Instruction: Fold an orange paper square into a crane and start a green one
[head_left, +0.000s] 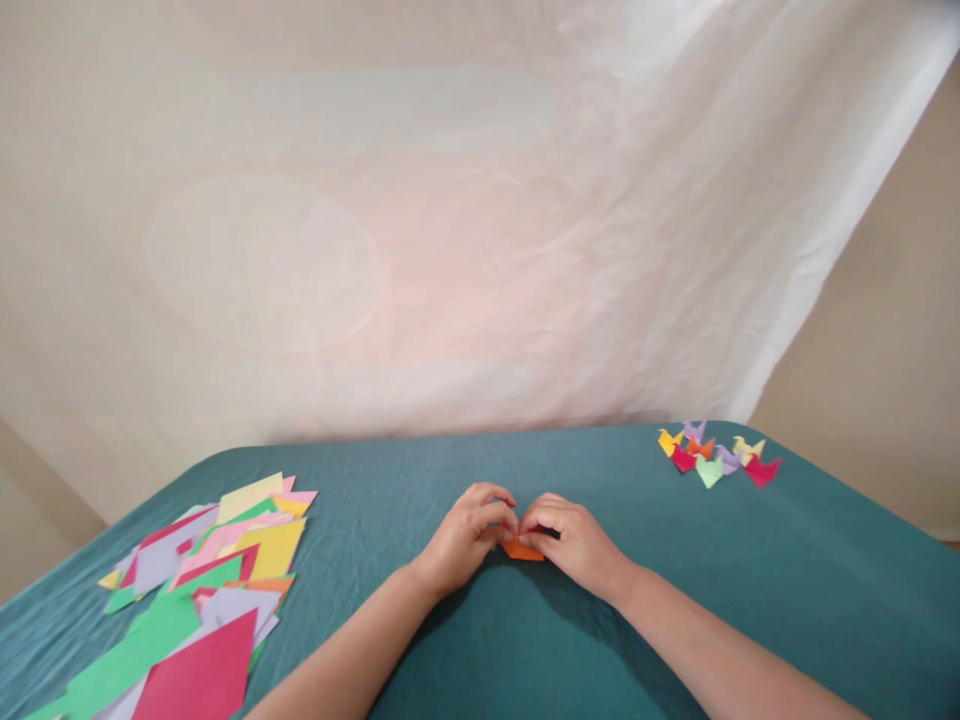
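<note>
A small folded orange paper (522,549) lies on the teal tablecloth (787,580) near the middle of the table. My left hand (469,535) pinches its left side with curled fingers. My right hand (574,540) pinches its right side, fingertips meeting those of the left hand over the paper. Most of the orange paper is hidden under my fingers.
A loose pile of coloured paper sheets (202,590) spreads over the table's left side, with a large red sheet (201,675) nearest me. Several small folded paper figures (716,455) sit in a cluster at the far right. A white sheet (450,220) hangs behind the table.
</note>
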